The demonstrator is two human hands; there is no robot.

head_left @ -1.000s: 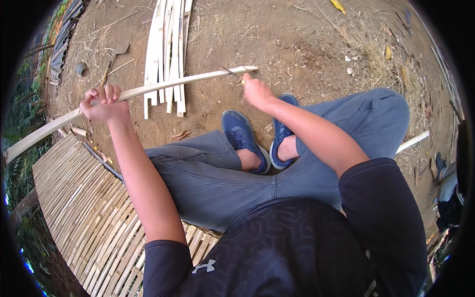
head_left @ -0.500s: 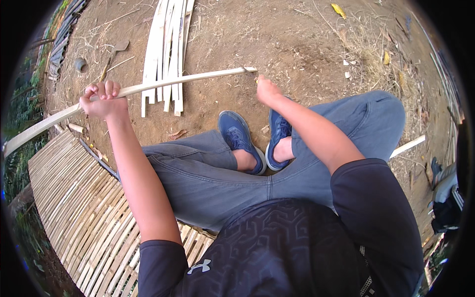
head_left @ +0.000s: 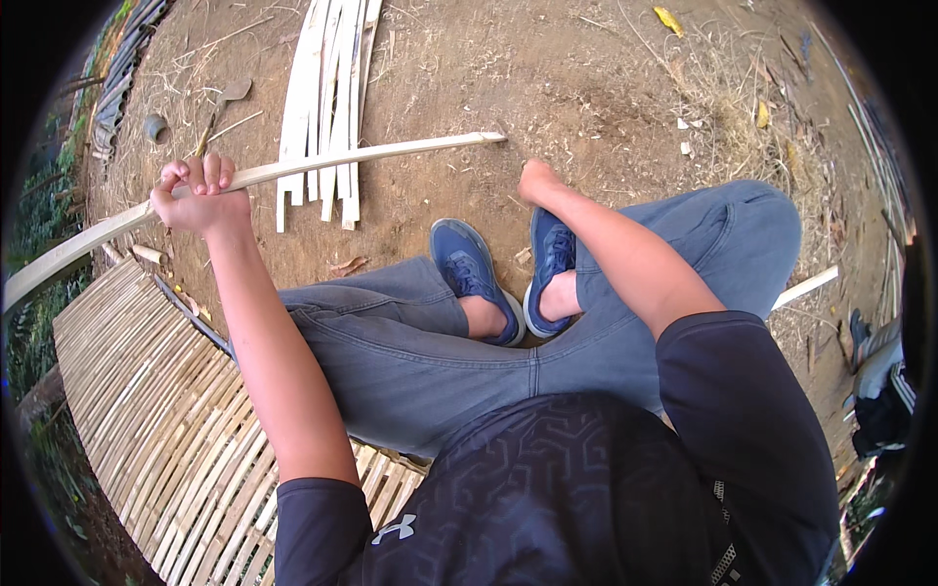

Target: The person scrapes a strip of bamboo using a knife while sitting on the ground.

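My left hand [head_left: 203, 193] is closed round a long pale bamboo strip [head_left: 362, 155], palm up with the fingers curled over it. The strip runs from the far left edge, bending slightly, to a tip over the bare ground in front of my shoes. My right hand [head_left: 539, 183] is a fist beyond my right shoe, a little right of the strip's tip and apart from it. A small knife is in that fist; its blade barely shows now, though it crossed the strip's end half a second ago.
Several split bamboo strips [head_left: 327, 107] lie in a bundle on the dirt ahead. I sit on a slatted bamboo bench [head_left: 186, 420]. A trowel-like tool [head_left: 233, 91] and a small cup-shaped object [head_left: 154, 126] lie at the far left. Dry straw [head_left: 733, 107] is at the right.
My right hand has moved right and slightly nearer, away from the strip's tip, and the blade has come off the strip. My left hand and the strip have shifted slightly left.
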